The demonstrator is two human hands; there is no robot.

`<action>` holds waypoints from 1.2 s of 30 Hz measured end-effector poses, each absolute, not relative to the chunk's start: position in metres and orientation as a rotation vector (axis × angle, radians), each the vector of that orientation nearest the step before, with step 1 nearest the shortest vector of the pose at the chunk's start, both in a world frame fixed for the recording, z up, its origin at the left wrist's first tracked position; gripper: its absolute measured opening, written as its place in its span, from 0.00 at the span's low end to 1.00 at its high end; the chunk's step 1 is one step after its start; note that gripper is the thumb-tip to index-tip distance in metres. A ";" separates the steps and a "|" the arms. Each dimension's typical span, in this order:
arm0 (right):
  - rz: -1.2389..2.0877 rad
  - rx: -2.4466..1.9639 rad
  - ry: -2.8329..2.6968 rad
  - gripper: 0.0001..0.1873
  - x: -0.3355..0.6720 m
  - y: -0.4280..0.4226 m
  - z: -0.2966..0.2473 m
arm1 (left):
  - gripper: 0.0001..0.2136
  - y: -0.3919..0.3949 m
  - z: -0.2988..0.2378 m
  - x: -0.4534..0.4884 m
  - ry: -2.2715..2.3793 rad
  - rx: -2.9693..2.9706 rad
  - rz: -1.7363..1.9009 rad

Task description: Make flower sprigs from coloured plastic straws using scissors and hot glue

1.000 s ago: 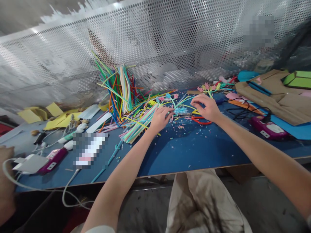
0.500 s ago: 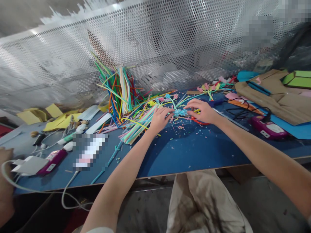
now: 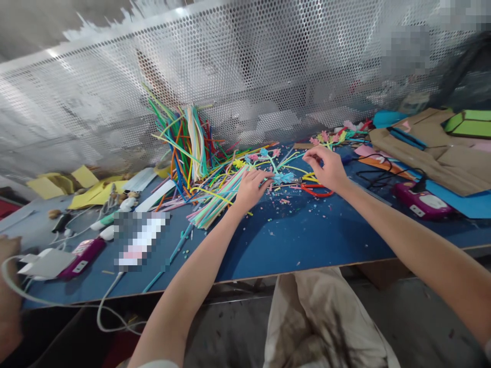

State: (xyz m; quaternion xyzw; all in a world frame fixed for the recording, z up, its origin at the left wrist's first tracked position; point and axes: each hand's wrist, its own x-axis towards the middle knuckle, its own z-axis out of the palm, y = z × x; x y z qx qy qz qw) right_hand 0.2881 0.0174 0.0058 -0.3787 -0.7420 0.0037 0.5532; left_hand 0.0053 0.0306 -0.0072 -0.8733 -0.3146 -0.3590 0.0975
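My left hand (image 3: 251,186) rests on the blue table (image 3: 307,235), fingers curled and pinched on a small blue fringed straw flower (image 3: 284,177). My right hand (image 3: 326,166) hovers just right of it, thumb and forefinger pinched together over thin straw strands; what they hold is too small to make out. Red-handled scissors (image 3: 314,190) lie under the right hand. A heap of coloured straws (image 3: 215,194) spreads left of my left hand, with more standing against the mesh (image 3: 187,140). Finished straw flowers (image 3: 330,138) lie further back.
Perforated metal screen (image 3: 268,66) closes the far side. Two magenta glue guns (image 3: 420,200) (image 3: 82,253) with cables, yellow paper (image 3: 95,189), brown cardboard (image 3: 441,148), a green box (image 3: 470,123). Another person's hand (image 3: 7,286) at far left. Straw clippings litter the table.
My right hand swung left to the blue flower, then lifted back and up a little with fingers pinched. The left hand stayed in place on the flower.
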 end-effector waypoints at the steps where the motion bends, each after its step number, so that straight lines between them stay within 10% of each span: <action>1: 0.005 -0.914 -1.702 0.10 0.288 0.018 0.006 | 0.09 0.031 -0.007 0.005 -0.933 -2.586 -1.058; 36: 0.446 -0.972 -1.581 0.12 0.275 0.019 -0.007 | 0.10 0.031 -0.006 0.006 -0.843 -2.631 -1.034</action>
